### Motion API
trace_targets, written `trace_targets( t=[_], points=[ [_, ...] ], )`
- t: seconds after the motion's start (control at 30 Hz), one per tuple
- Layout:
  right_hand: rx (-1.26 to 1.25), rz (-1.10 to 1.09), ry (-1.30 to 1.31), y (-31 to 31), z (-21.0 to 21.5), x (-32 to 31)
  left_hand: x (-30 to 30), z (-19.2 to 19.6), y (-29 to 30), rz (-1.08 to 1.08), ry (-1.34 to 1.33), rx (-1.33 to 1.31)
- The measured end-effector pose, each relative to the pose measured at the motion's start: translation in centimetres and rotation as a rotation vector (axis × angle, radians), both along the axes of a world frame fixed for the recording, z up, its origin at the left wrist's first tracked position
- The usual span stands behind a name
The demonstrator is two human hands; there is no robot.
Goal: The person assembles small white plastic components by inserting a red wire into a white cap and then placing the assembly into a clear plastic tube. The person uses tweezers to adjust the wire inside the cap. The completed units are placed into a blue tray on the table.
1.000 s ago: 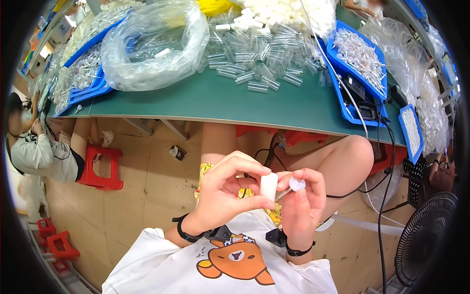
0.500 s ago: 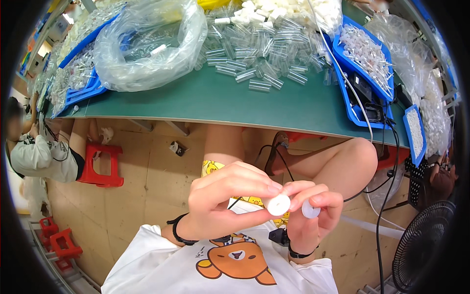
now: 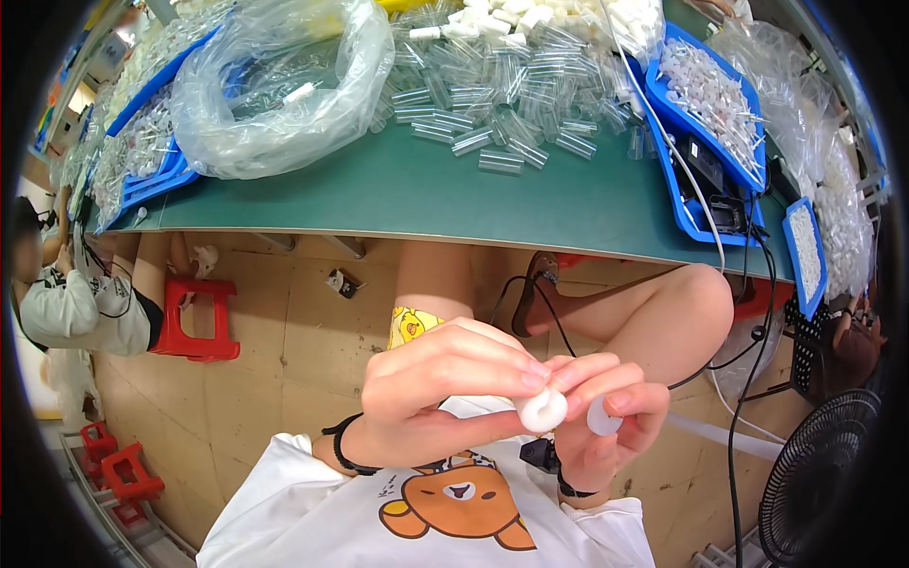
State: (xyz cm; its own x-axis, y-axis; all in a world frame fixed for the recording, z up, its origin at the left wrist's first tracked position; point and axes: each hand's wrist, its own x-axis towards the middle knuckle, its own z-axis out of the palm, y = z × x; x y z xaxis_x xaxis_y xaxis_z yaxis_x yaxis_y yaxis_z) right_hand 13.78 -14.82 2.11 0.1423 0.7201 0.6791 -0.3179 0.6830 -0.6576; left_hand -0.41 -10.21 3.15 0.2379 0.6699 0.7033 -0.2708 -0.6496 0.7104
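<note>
Above my lap, my left hand (image 3: 445, 386) pinches a short white cylinder (image 3: 543, 412) between thumb and fingertips. Its round end faces up toward me, with a dent or hole in the middle. Fingertips of my right hand (image 3: 620, 402) meet the left fingertips at the cylinder's far side. Between its thumb and a finger, that same right hand grips a small translucent whitish disc-shaped piece (image 3: 604, 417). What lies behind the disc is hidden by the fingers. Both hands are held off the table, in front of its near edge.
On the green table (image 3: 426, 199) lie many clear tubes (image 3: 511, 95), white cylinders (image 3: 516, 17) and a plastic bag (image 3: 284, 123). Blue trays (image 3: 710, 104) of small parts stand right and left. Cables hang at right near a black fan (image 3: 819, 483). A person (image 3: 80, 293) sits at left.
The white cylinder's end has turned and its central dent looks wider. My right hand and the disc have shifted slightly right and down.
</note>
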Motion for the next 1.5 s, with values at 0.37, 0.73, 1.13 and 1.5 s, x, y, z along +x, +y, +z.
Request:
trace_targets(
  t=[0.37,0.73,1.13,1.5],
  points=[
    [-0.197,-0.018,-0.181,0.2,0.1,0.5,-0.4,-0.6,0.4,0.083,0.116,-0.163],
    [-0.631,0.01,-0.124,0.8,0.1,0.3,-0.8,-1.4,1.4,0.087,0.319,-0.45],
    [-0.8,0.071,-0.101,-1.2,-1.8,0.0,-1.0,-4.0,0.1,0.009,0.387,-0.469],
    [-0.83,0.065,-0.071,-2.1,-1.7,0.2,-0.2,-4.1,-0.8,-0.054,0.242,-0.634]
  ],
)
